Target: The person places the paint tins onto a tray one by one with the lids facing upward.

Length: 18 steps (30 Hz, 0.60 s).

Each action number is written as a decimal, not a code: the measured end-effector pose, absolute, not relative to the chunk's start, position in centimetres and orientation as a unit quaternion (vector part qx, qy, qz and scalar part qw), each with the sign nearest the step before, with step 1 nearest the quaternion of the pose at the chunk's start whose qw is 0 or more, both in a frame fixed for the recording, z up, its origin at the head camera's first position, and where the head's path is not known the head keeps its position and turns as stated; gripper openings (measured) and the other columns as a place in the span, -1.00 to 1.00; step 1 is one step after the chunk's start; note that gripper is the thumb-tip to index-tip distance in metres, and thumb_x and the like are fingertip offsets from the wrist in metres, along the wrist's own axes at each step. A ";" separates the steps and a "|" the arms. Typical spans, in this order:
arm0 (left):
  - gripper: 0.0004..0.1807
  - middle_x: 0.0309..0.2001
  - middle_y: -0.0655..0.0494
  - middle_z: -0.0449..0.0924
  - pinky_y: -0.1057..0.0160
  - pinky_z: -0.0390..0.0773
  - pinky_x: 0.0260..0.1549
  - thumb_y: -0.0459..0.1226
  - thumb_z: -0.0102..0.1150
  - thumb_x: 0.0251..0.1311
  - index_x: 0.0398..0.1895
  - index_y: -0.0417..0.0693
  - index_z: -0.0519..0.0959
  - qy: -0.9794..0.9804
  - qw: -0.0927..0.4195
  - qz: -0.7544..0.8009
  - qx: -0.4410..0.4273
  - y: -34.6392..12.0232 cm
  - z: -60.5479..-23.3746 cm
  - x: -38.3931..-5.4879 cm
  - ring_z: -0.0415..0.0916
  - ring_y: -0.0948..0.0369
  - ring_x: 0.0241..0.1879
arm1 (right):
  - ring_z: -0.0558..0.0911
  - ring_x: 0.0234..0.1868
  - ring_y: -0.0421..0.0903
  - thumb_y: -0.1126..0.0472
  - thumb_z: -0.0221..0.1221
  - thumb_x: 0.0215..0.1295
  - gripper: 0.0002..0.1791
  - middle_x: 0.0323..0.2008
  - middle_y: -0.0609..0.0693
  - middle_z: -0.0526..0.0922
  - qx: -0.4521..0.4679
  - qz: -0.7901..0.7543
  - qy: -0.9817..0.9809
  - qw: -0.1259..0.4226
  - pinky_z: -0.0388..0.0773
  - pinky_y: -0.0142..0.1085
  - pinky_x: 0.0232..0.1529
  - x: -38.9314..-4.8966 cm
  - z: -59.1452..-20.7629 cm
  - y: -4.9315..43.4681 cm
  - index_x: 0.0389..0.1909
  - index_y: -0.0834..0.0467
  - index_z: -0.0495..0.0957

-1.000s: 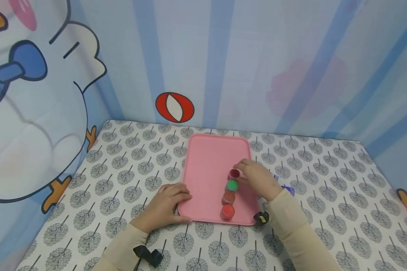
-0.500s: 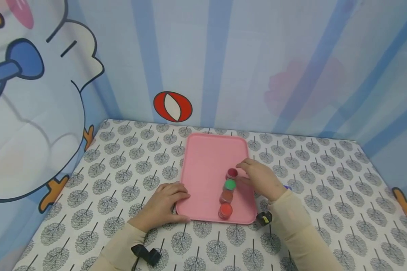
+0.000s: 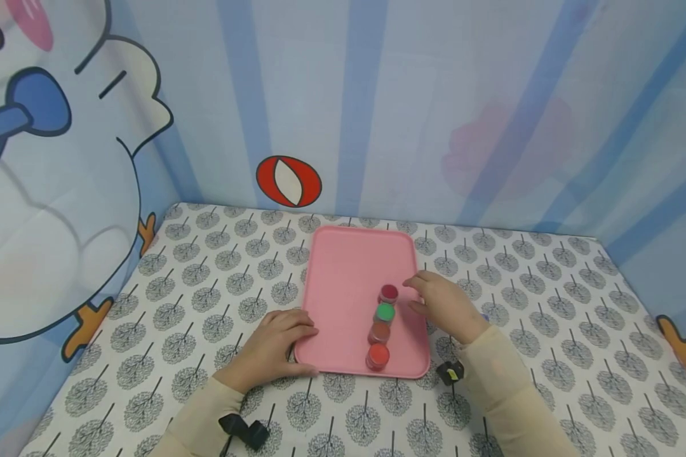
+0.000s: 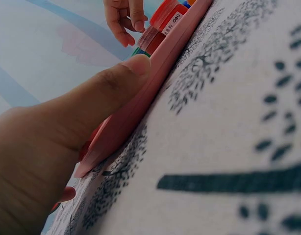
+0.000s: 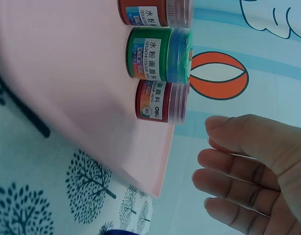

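Several gouache paint jars stand in a row on a pink tray point(image 3: 343, 273): a bright red jar point(image 3: 378, 357) nearest, then a brown jar point(image 3: 380, 332), a green jar point(image 5: 150, 55) and a dark red jar point(image 5: 158, 102) farthest. My right hand point(image 3: 443, 304) hovers beside the dark red jar, fingers loosely bent, with a gap between fingertips and jar in the right wrist view. At the tray's near left corner rests my left hand point(image 3: 274, 346), fingers spread, thumb point(image 4: 111, 81) along the tray's edge. Neither hand holds anything.
A cloth point(image 3: 206, 317) printed with grey trees covers the table. Behind it hangs a blue striped curtain point(image 3: 411, 114) with cartoon figures. A small blue thing point(image 3: 484, 317) shows partly behind the right wrist.
My right hand has drawn back to the right, away from the dark red jar, which stays in the row. The left hand keeps its place at the tray; the whole view shifts slightly.
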<state>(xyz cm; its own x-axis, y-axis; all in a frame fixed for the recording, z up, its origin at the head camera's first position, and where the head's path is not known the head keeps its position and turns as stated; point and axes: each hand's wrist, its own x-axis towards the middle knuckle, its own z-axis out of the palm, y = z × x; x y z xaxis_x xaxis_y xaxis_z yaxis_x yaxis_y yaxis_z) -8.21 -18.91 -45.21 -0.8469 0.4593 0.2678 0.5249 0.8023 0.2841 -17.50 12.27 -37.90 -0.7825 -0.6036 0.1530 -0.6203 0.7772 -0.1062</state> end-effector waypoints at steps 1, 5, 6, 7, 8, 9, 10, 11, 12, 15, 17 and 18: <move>-0.19 0.14 0.13 0.54 -0.01 0.27 0.33 0.32 0.31 -0.21 0.05 0.00 0.59 -0.945 0.093 -0.176 -0.261 -18.9 -45.2 -8.2 0.38 0.12 0.26 | 0.66 -0.10 0.02 0.21 0.35 0.09 -0.60 -0.08 0.13 0.66 0.322 0.077 -0.942 0.054 0.65 -0.13 -0.04 -17.5 -37.9 12.4 -0.03 0.24 0.59; -0.20 0.14 0.14 0.54 0.00 0.26 0.34 0.33 0.30 -0.20 0.06 0.01 0.59 -0.945 0.091 -0.175 -0.259 -18.9 -45.2 -8.2 0.37 0.13 0.27 | 0.65 -0.02 0.07 0.20 0.35 0.10 -0.60 -0.01 0.16 0.65 0.314 0.080 -0.945 0.052 0.63 -0.08 0.03 -17.3 -37.8 12.7 -0.02 0.24 0.58; -0.20 0.14 0.14 0.54 0.00 0.27 0.34 0.33 0.30 -0.20 0.05 0.01 0.59 -0.945 0.092 -0.175 -0.260 -18.9 -45.2 -8.2 0.37 0.12 0.27 | 0.65 -0.01 0.08 0.21 0.35 0.11 -0.60 0.00 0.17 0.64 0.313 0.083 -0.945 0.051 0.62 -0.07 0.04 -17.2 -37.8 12.9 -0.02 0.24 0.58; -0.20 0.14 0.14 0.54 0.00 0.27 0.33 0.33 0.30 -0.19 0.05 0.01 0.59 -0.945 0.093 -0.174 -0.261 -18.9 -45.3 -8.2 0.37 0.12 0.27 | 0.64 0.00 0.09 0.21 0.34 0.11 -0.60 0.01 0.18 0.64 0.313 0.083 -0.945 0.051 0.62 -0.06 0.05 -17.2 -37.8 13.0 -0.02 0.25 0.58; -0.20 0.14 0.14 0.54 0.00 0.28 0.33 0.33 0.29 -0.19 0.05 0.01 0.59 -0.945 0.096 -0.173 -0.261 -18.9 -45.3 -8.2 0.38 0.12 0.26 | 0.64 0.02 0.10 0.21 0.34 0.12 -0.61 0.02 0.18 0.64 0.312 0.083 -0.945 0.051 0.61 -0.05 0.06 -17.2 -37.8 13.1 -0.02 0.25 0.58; -0.20 0.13 0.14 0.54 0.01 0.28 0.33 0.33 0.30 -0.20 0.05 0.01 0.60 -0.944 0.097 -0.174 -0.262 -18.9 -45.3 -8.2 0.38 0.12 0.26 | 0.64 0.01 0.10 0.21 0.34 0.12 -0.61 0.01 0.18 0.64 0.311 0.084 -0.945 0.049 0.61 -0.05 0.06 -17.1 -37.8 13.2 -0.03 0.24 0.58; -0.20 0.13 0.14 0.55 0.01 0.29 0.32 0.33 0.30 -0.20 0.04 0.01 0.60 -0.944 0.099 -0.173 -0.262 -18.9 -45.3 -8.2 0.38 0.12 0.26 | 0.64 0.00 0.09 0.20 0.34 0.12 -0.61 0.00 0.17 0.64 0.308 0.086 -0.946 0.047 0.61 -0.05 0.06 -17.1 -37.8 13.3 -0.03 0.24 0.58; -0.20 0.13 0.14 0.55 0.01 0.29 0.32 0.33 0.30 -0.20 0.04 0.01 0.60 -0.944 0.100 -0.174 -0.262 -18.9 -45.3 -8.2 0.39 0.12 0.26 | 0.64 0.00 0.08 0.20 0.34 0.12 -0.61 -0.01 0.16 0.65 0.306 0.086 -0.947 0.045 0.61 -0.05 0.06 -17.1 -37.8 13.4 -0.02 0.23 0.58; -0.20 0.13 0.14 0.55 0.01 0.29 0.32 0.33 0.30 -0.20 0.04 0.01 0.60 -0.944 0.101 -0.174 -0.262 -18.9 -45.3 -8.2 0.39 0.13 0.26 | 0.64 -0.01 0.08 0.19 0.34 0.12 -0.61 -0.02 0.16 0.65 0.304 0.088 -0.947 0.043 0.61 -0.05 0.06 -17.0 -37.8 13.5 -0.02 0.23 0.58; -0.19 0.13 0.14 0.54 0.02 0.29 0.32 0.33 0.31 -0.22 0.05 0.01 0.60 -0.944 0.100 -0.175 -0.260 -18.9 -45.4 -8.2 0.38 0.13 0.26 | 0.65 -0.07 0.04 0.19 0.34 0.12 -0.59 -0.06 0.13 0.66 0.299 0.095 -0.949 0.035 0.64 -0.08 0.00 -16.8 -37.7 13.8 -0.01 0.23 0.58; -0.19 0.13 0.14 0.54 0.02 0.29 0.32 0.33 0.31 -0.21 0.05 0.01 0.60 -0.944 0.101 -0.174 -0.260 -18.9 -45.4 -8.2 0.38 0.13 0.26 | 0.65 -0.08 0.02 0.19 0.33 0.13 -0.59 -0.06 0.12 0.66 0.297 0.101 -0.949 0.028 0.64 -0.10 -0.01 -16.7 -37.6 14.1 0.01 0.23 0.57; -0.20 0.13 0.14 0.55 0.01 0.30 0.32 0.33 0.31 -0.21 0.04 0.01 0.60 -0.944 0.102 -0.173 -0.261 -18.9 -45.5 -8.2 0.38 0.13 0.25 | 0.65 -0.09 0.01 0.20 0.32 0.14 -0.59 -0.06 0.12 0.66 0.297 0.104 -0.949 0.026 0.64 -0.10 -0.02 -16.6 -37.6 14.1 0.01 0.23 0.57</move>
<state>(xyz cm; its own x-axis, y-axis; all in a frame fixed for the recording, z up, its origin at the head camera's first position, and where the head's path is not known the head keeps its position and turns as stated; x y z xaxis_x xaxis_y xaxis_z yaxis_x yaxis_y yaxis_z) -8.24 -18.90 -45.45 -0.8429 0.4575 0.2834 0.5283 0.8038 0.2736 -16.60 14.14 -37.58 -0.8220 -0.5585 0.1110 -0.5693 0.8016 -0.1825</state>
